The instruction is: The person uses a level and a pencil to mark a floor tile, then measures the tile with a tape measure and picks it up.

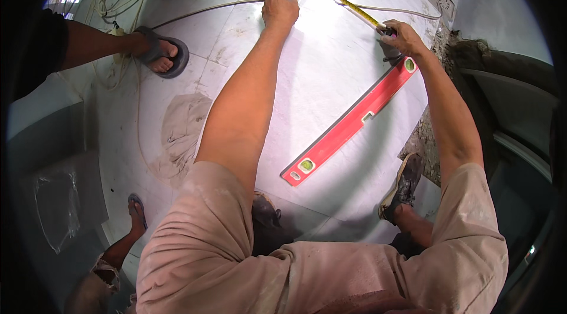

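My right hand (406, 38) is wrapped round a dark tape measure (388, 46) at the far right of the floor. From its case the yellow blade (342, 0) runs out to the far left, its end free of my left hand. My left hand (280, 8) is stretched forward beside the blade's end, fingers bent together; whatever they hold, if anything, is too small to make out. A red spirit level (345, 128) with green vials lies slanting on the white floor, its far end just below the tape measure.
A thin cable (207, 8) crosses the pale tiled floor (236, 36) behind my hands. At left, another person's sandalled foot (162, 51) stands near a coiled pale cable (106, 4). A dusty cloth (183, 131) lies left of my arm. Rubble (422, 134) lines the floor's right edge.
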`<state>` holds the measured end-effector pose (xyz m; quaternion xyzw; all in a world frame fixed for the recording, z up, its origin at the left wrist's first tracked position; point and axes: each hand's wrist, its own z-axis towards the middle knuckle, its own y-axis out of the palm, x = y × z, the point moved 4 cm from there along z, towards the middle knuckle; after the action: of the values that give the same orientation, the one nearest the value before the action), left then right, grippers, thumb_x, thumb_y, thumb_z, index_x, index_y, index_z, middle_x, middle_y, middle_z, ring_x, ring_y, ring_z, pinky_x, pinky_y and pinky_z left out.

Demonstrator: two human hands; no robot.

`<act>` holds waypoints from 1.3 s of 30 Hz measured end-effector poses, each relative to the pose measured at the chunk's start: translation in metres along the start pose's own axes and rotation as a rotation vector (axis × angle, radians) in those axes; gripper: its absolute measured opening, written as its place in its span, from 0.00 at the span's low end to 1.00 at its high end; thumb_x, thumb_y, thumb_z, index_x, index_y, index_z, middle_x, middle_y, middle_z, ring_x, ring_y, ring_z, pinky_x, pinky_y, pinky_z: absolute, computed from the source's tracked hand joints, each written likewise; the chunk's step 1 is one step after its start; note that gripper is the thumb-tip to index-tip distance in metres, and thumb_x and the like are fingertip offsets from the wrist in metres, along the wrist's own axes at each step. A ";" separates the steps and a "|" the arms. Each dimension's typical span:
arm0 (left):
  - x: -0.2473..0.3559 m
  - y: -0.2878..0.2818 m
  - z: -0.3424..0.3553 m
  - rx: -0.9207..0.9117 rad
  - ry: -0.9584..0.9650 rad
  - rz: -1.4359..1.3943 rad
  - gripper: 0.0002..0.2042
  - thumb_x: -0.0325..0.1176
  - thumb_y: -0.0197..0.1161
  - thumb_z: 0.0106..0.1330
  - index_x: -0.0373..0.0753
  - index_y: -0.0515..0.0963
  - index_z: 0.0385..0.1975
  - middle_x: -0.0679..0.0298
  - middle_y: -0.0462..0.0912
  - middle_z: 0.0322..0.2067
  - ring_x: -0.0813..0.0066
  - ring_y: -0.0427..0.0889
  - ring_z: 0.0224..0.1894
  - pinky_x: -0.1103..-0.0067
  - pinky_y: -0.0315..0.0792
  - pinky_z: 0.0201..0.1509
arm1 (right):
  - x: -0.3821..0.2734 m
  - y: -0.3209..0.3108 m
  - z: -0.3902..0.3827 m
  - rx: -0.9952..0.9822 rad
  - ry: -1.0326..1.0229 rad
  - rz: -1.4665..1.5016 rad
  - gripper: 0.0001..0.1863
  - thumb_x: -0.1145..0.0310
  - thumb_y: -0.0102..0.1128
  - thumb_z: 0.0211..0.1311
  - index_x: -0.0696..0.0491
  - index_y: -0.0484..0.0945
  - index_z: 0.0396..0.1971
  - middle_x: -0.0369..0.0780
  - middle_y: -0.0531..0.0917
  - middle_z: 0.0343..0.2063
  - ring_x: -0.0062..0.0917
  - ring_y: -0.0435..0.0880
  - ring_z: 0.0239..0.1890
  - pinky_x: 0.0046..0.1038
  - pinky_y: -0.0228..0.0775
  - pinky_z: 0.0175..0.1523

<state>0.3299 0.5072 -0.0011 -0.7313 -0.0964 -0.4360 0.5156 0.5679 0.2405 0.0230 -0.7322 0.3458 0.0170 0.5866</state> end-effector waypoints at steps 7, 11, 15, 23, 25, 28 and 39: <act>-0.020 0.001 0.025 -0.037 -0.104 -0.042 0.32 0.32 0.61 0.62 0.33 0.66 0.68 0.41 0.80 0.57 0.46 0.79 0.61 0.64 0.71 0.68 | -0.038 0.007 0.003 -0.035 -0.079 0.120 0.23 0.61 0.68 0.57 0.56 0.84 0.52 0.47 0.86 0.47 0.37 0.84 0.49 0.34 0.74 0.58; -0.026 0.013 0.032 0.019 -0.079 0.014 0.34 0.34 0.60 0.61 0.32 0.65 0.69 0.48 0.86 0.42 0.54 0.85 0.49 0.67 0.75 0.61 | -0.040 0.009 0.016 -0.042 -0.058 0.101 0.23 0.62 0.68 0.57 0.55 0.84 0.52 0.48 0.87 0.45 0.38 0.85 0.47 0.34 0.74 0.58; -0.028 0.015 0.031 0.090 -0.016 0.149 0.34 0.35 0.60 0.60 0.34 0.65 0.69 0.50 0.89 0.39 0.59 0.88 0.44 0.69 0.77 0.58 | -0.037 0.010 0.020 -0.060 -0.018 0.048 0.23 0.61 0.69 0.57 0.55 0.84 0.53 0.49 0.87 0.46 0.39 0.85 0.49 0.35 0.74 0.58; -0.032 0.018 0.032 0.035 -0.009 0.090 0.34 0.34 0.60 0.61 0.32 0.64 0.70 0.52 0.89 0.35 0.61 0.89 0.39 0.71 0.78 0.55 | -0.034 0.009 0.015 -0.035 0.011 -0.073 0.24 0.61 0.68 0.59 0.53 0.83 0.55 0.47 0.87 0.47 0.38 0.85 0.49 0.34 0.75 0.57; -0.037 0.022 0.033 -0.016 -0.050 -0.010 0.33 0.33 0.60 0.61 0.32 0.65 0.69 0.49 0.86 0.42 0.57 0.86 0.45 0.70 0.76 0.58 | -0.035 0.010 0.014 -0.023 0.032 -0.079 0.24 0.61 0.68 0.60 0.53 0.83 0.55 0.46 0.87 0.47 0.38 0.85 0.48 0.34 0.75 0.57; -0.047 0.026 0.036 -0.064 -0.134 -0.166 0.32 0.32 0.61 0.60 0.31 0.68 0.67 0.40 0.79 0.58 0.47 0.78 0.62 0.66 0.70 0.69 | -0.039 0.010 0.015 -0.029 0.034 -0.091 0.24 0.61 0.68 0.60 0.53 0.83 0.55 0.46 0.87 0.47 0.39 0.85 0.49 0.34 0.75 0.57; -0.019 0.004 -0.001 -0.142 -0.290 -0.592 0.24 0.28 0.60 0.62 0.30 0.75 0.60 0.45 0.88 0.41 0.54 0.87 0.45 0.66 0.80 0.55 | -0.024 0.009 0.007 0.052 -0.024 -0.123 0.23 0.62 0.68 0.59 0.51 0.83 0.55 0.41 0.86 0.49 0.36 0.85 0.48 0.32 0.76 0.57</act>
<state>0.3204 0.5109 -0.0175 -0.7601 -0.3463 -0.4638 0.2954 0.5477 0.2575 0.0237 -0.7363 0.2931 -0.0192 0.6095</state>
